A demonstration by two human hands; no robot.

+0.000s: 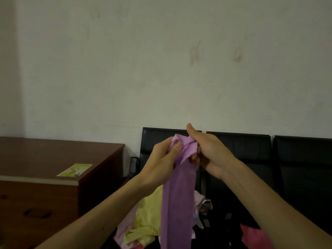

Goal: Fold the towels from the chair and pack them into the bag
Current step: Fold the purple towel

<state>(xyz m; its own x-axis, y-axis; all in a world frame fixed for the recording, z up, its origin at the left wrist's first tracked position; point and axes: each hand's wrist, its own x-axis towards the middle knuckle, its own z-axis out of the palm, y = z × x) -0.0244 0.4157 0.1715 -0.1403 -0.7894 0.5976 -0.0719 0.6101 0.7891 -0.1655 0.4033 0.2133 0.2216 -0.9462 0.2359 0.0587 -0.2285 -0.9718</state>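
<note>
The left hand pinches the top edge of the purple towel between thumb and curled fingers. The right hand holds the same edge just beside it, fingers curled round the cloth and thumb raised. The two hands almost touch, both equally near to the towel.

From this grip the towel hangs straight down as a narrow bunched strip, its long axis vertical, and its lower end goes out of view at the bottom. I judge that the next move needs the hands to go apart along the top edge, so that the cloth opens flat.

Below lies the black chair, one seat in a row. On it are a yellow towel, a pale pink cloth and a pink towel, all not yet folded. The bag is not in view. At the left stands a brown wooden desk (with a yellow-green card on it), and behind is a pale stained wall.
</note>
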